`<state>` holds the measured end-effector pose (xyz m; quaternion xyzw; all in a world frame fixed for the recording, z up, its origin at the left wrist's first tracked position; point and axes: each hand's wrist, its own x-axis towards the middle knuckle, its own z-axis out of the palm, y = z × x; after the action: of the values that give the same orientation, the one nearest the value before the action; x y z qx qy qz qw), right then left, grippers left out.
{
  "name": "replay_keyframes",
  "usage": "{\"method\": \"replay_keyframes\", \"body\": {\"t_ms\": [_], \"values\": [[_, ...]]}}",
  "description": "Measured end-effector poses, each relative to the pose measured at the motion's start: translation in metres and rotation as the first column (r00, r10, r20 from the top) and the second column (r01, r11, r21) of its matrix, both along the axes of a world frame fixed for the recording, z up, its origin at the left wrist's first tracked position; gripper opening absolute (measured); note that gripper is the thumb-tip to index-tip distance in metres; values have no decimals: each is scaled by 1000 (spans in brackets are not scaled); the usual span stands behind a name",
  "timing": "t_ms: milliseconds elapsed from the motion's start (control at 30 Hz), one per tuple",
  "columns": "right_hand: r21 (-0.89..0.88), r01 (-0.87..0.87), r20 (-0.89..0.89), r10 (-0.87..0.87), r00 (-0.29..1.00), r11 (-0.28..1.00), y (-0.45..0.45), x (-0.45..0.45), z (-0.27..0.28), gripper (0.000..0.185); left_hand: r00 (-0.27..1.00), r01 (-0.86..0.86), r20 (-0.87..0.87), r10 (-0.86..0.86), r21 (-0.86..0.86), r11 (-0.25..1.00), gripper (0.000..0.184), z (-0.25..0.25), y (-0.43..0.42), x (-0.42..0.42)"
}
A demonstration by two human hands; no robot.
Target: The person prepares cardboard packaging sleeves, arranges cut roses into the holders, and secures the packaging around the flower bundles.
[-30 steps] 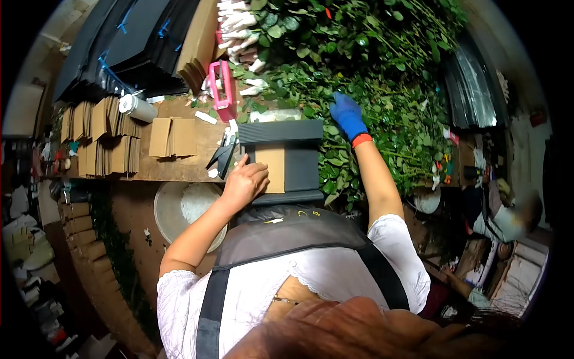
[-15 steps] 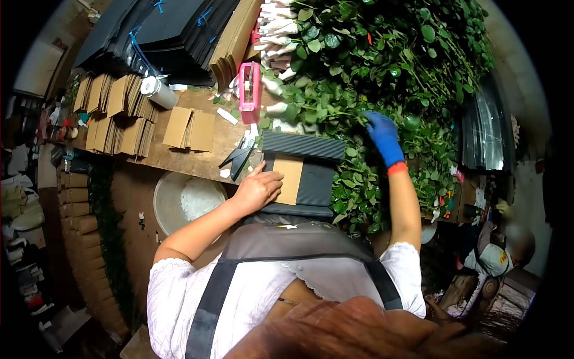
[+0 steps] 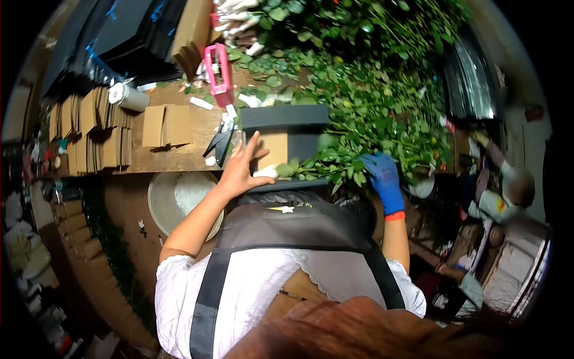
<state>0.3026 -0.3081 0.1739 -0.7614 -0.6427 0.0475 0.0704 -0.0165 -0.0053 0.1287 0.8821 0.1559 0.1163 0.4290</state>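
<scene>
A black corrugated sheet [image 3: 308, 146] with raised folded edges lies in front of the body, with a brown card [image 3: 273, 148] on its left part. Across its near side stretches a leafy stem [image 3: 311, 169], its white-wrapped head [image 3: 265, 172] pointing left. My bare left hand [image 3: 239, 170] is spread at the sheet's left edge, its thumb beside the white head. In a blue glove, my right hand [image 3: 382, 178] has its fingers curled round the leafy stem at the right; foliage partly hides the grip.
Leafy stems [image 3: 382, 90] cover the table's right side. Beyond the sheet stand a pink tape dispenser [image 3: 220, 76] and black scissors [image 3: 221, 142]. Brown cards [image 3: 167, 125] and a white jar [image 3: 128, 97] are at left, a basin [image 3: 185, 197] below. Another person [image 3: 493, 200] is at far right.
My right hand has come back from the pile toward my body, bringing a leafy stem over the sheet. The fingers of my left hand have lifted off the brown card and spread.
</scene>
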Motion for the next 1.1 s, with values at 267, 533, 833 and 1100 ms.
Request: {"method": "replay_keyframes", "body": {"t_ms": [267, 533, 833, 1100], "values": [[-54, 216, 14, -216, 976, 975, 11, -29, 33, 52, 982, 167, -96, -160, 68, 984, 30, 16, -1, 4], [288, 372, -17, -383, 924, 883, 106, 10, -34, 38, 957, 275, -125, -262, 99, 956, 27, 21, 1, 10], [571, 376, -116, -381, 917, 730, 88, 23, 12, 35, 969, 246, -45, -242, 137, 959, 33, 8, 1, 5], [496, 180, -175, -106, 979, 849, 25, 10, 58, 47, 989, 126, -77, -125, -3, 992, 94, -6, 1, 2]]}}
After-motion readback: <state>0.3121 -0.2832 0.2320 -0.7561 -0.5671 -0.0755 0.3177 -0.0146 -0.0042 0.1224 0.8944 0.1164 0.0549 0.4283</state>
